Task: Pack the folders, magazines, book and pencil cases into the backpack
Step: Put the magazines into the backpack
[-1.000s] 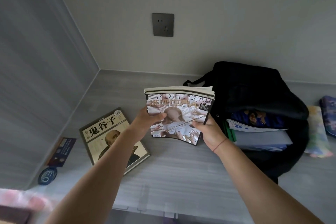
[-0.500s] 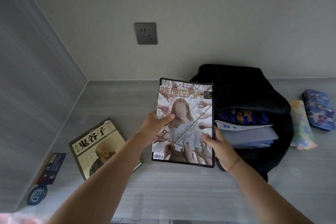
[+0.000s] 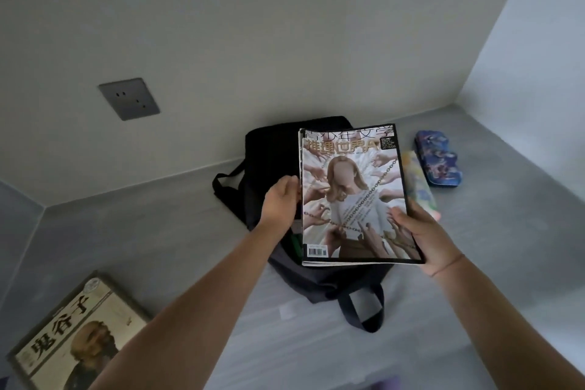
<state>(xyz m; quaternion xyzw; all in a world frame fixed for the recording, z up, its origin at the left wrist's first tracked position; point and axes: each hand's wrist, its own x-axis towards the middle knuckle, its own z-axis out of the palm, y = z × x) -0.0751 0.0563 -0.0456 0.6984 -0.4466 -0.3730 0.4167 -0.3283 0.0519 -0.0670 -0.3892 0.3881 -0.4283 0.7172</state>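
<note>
holding a magazine [image 3: 351, 196] nearly flat, cover facing up, above the black backpack [image 3: 269, 149], just off the view's centre toward 3 o'clock. grasping its left edge, at 9 o'clock of the cover, with the left hand [image 3: 281, 199], curling the fingers round the edge and hiding their tips behind the paper. grasping its lower right corner, at 4 o'clock of the cover, with the right hand [image 3: 424, 234], pressing the thumb down on the cover and keeping the other fingers out of sight underneath. showing several layers of paper edge along the bottom and a barcode at 7 o'clock of the cover; not telling whether one issue or more.

covering most of the backpack's mouth with the magazine, so not confirming contents beyond a green strip [image 3: 296, 242] peeking out at 6 o'clock of the left hand. resting the backpack on the grey desktop [image 3: 158, 231], trailing a carry loop [image 3: 361, 307] toward 6 o'clock and a shoulder strap [image 3: 221, 184] toward 9 o'clock.

noting, at 7 o'clock of the view and well apart from the backpack, a book [image 3: 72, 339] lying on the desktop, bearing a beige cover with large black characters, partly cut off by the frame edge. noting, at 2 o'clock of the magazine, a blue patterned pencil case [image 3: 438, 161] lying near the right wall. noting, between that case and the backpack, a pastel-patterned flat item [image 3: 418, 180] partly hiding behind the magazine's right edge, kind not discernible. noting, at 10 o'clock of the backpack, a grey wall socket [image 3: 128, 99] sitting on the back wall.
</note>
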